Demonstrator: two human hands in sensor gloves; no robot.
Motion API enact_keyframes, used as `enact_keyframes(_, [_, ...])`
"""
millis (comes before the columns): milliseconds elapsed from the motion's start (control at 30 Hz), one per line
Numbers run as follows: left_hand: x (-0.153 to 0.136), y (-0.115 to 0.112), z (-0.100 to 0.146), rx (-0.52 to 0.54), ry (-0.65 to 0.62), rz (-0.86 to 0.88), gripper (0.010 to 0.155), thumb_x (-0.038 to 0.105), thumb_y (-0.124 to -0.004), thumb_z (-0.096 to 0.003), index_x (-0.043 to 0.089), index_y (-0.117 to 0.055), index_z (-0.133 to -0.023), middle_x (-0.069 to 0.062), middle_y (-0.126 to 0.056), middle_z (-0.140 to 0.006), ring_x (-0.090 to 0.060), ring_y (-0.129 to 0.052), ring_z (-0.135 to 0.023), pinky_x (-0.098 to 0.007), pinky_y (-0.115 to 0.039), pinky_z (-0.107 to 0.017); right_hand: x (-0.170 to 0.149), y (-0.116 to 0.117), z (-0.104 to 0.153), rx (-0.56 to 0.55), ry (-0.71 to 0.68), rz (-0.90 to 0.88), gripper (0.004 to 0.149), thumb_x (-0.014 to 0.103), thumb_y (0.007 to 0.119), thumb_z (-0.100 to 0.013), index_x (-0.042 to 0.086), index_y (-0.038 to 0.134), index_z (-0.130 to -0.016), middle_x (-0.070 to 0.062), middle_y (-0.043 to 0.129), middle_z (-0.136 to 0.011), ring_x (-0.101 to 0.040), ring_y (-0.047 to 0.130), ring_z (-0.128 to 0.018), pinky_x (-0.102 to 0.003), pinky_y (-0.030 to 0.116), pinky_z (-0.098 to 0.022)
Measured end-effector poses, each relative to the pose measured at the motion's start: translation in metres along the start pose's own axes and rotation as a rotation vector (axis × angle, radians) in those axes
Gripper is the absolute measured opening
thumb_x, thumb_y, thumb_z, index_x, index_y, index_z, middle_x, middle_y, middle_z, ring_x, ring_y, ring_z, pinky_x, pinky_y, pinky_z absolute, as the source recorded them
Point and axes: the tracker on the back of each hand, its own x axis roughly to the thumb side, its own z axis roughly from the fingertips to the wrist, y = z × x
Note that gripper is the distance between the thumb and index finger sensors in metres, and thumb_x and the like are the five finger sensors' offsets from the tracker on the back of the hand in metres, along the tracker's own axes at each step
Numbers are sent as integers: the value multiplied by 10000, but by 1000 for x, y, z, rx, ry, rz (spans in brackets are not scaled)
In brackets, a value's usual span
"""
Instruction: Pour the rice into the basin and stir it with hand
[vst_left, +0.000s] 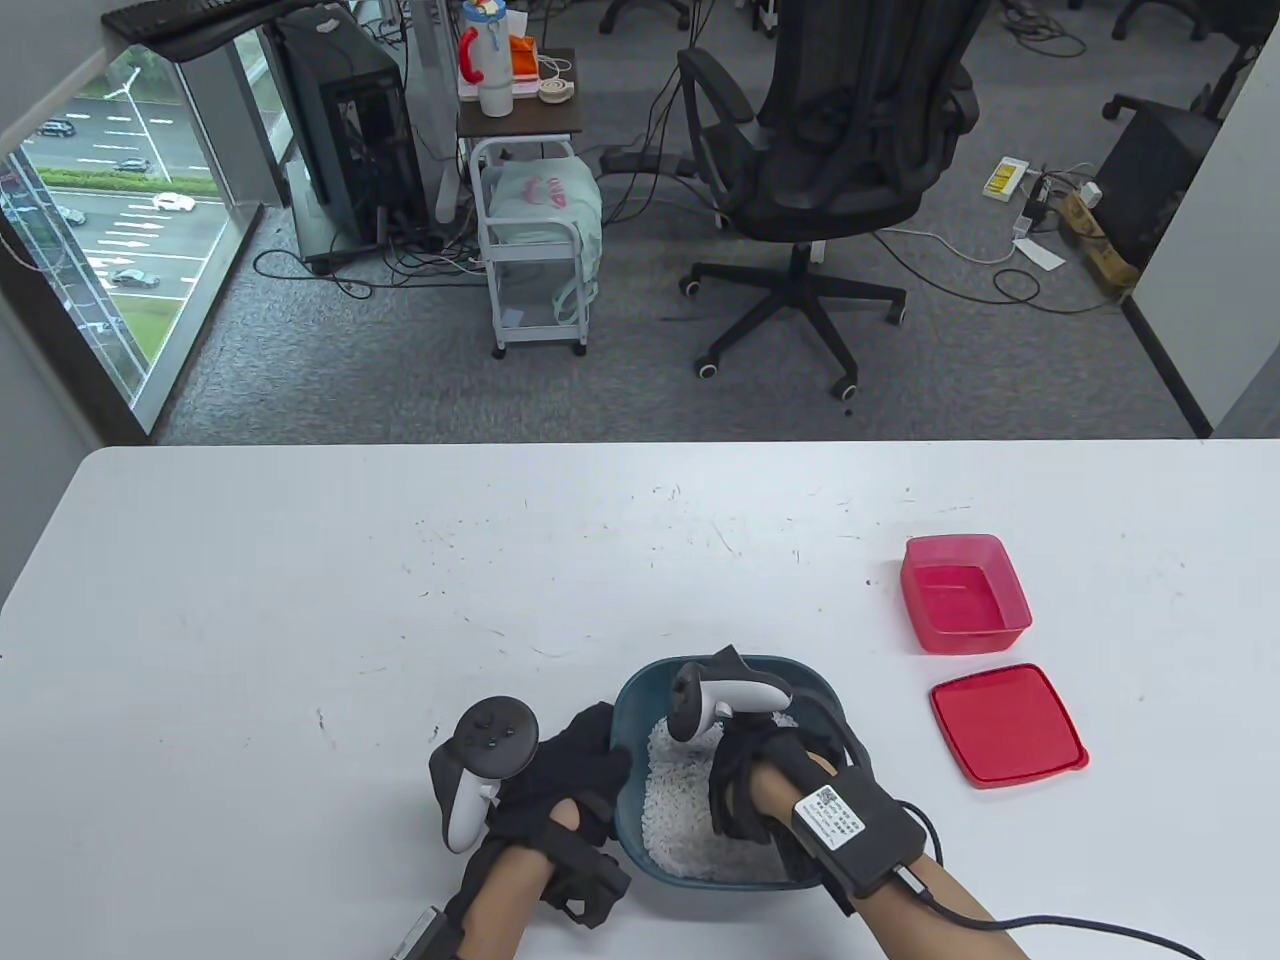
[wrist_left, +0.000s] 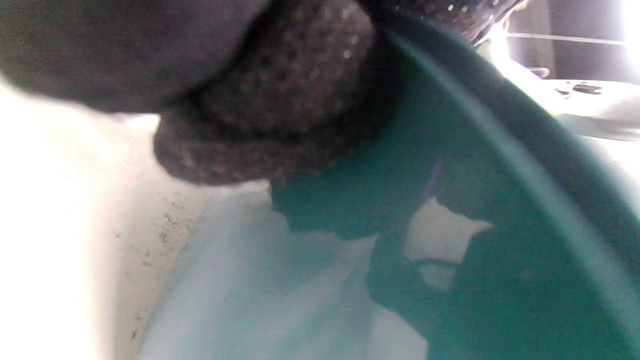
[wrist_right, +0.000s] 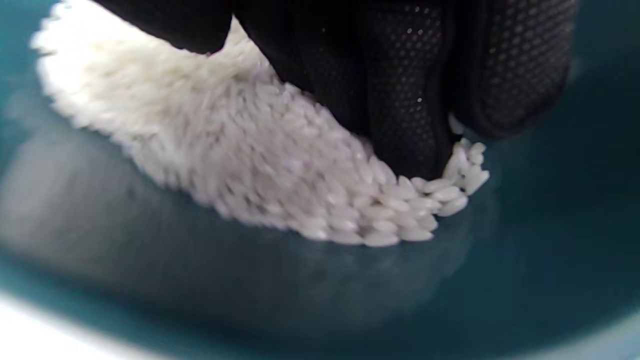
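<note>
At the table's (vst_left: 300, 600) near edge, a teal basin (vst_left: 640, 700) holds a bed of white rice (vst_left: 675, 810), with two gloved hands working at it. The right hand (vst_left: 750, 780) reaches down inside the basin, its fingers (wrist_right: 410, 100) pointing down and pushed into the rice; the right wrist view shows grains heaped against the fingertips and bare teal floor beside the pile, and the fingers look fairly straight and close together, closed round nothing. The left hand (vst_left: 560, 770) sits against the basin's left wall, and the left wrist view shows glove fingers (wrist_left: 280, 100) pressed to the outside of the teal wall (wrist_left: 500, 200); whether they curl over the rim cannot be told from these views. A tracker (vst_left: 480, 760) rides on the back of the left hand and another (vst_left: 715, 700) on the right. To the right of the basin lies a flat red lid (vst_left: 1005, 725), and just beyond it stands an open red box (vst_left: 965, 590), with nothing visible inside. Past the table's far edge stand an office chair (vst_left: 830, 150) and a small white cart (vst_left: 535, 240) on grey carpet
</note>
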Motion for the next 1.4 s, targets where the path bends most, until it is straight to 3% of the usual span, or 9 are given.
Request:
enact_keyframes(133, [0,0,0,6,2,-3,658,271,-856,-466,-27,-658,-1019,-316,-833,-907,-149,-1102,-102,-258,-995,4,11,2,4,30,-276,-87,629,371,783,-318,-82,882,-743,-340,1018,-607,-504,1060,-393,-623,844,-280])
enact_keyframes(233, [0,0,0,3,-2,-4,658,273,-855,-466,-25,-658,-1019,-315,-831,-909,-149,-1100,-104,-258,-993,2,13,0,3,68,-492,-247,651,377,791,-315,-28,813,-824,-290,911,-786,-507,965,-629,-638,792,-419])
enact_keyframes(333, [1,0,-1,-10,-20,-17,663,274,-854,-467,-26,-649,-1022,-319,-822,-913,-151,-1097,-107,-260,-990,0,14,-5,-3,92,-563,-344,674,373,776,-329,-23,717,-871,-301,767,-865,-509,851,-725,-645,717,-477])
enact_keyframes(533, [1,0,-1,-19,-26,-19,664,271,-853,-468,-32,-646,-1022,-322,-819,-915,-151,-1098,-108,-263,-990,-3,-1,-27,-12,-26,-500,-494,699,383,729,-375,40,535,-952,-249,527,-973,-475,614,-875,-658,579,-564])
enact_keyframes(633, [1,0,-1,-17,-27,-20,663,272,-853,-468,-29,-647,-1022,-321,-820,-915,-149,-1099,-110,-263,-990,-4,-13,-33,-13,-99,-416,-546,692,384,716,-388,65,504,-965,-224,504,-982,-455,586,-886,-654,562,-569])
enact_keyframes(833, [1,-1,-1,-9,-18,-15,661,274,-852,-468,-26,-652,-1021,-317,-825,-912,-146,-1097,-107,-260,-989,-2,-35,-35,1,-233,-90,-369,659,372,719,-390,16,615,-934,-277,648,-929,-491,730,-803,-644,652,-519])
enact_keyframes(1000, [1,-1,0,-2,-9,-12,658,274,-853,-467,-24,-656,-1019,-314,-828,-911,-145,-1098,-104,-258,-990,0,-30,-21,9,-169,61,-166,662,380,729,-378,-60,700,-872,-325,852,-791,-495,938,-617,-606,784,-396])
enact_keyframes(1200, [1,-1,0,1,-2,-4,656,273,-853,-467,-24,-657,-1018,-316,-829,-910,-148,-1099,-106,-258,-993,0,-7,3,3,-20,2,-62,637,386,756,-348,-104,846,-746,-324,1015,-597,-476,1061,-408,-595,846,-262])
enact_keyframes(1400, [2,-1,0,3,-1,-7,657,274,-853,-468,-26,-655,-1019,-316,-827,-911,-149,-1099,-100,-260,-991,0,13,1,-2,75,-415,-264,636,387,759,-345,-45,825,-806,-301,975,-694,-498,1007,-524,-619,810,-350])
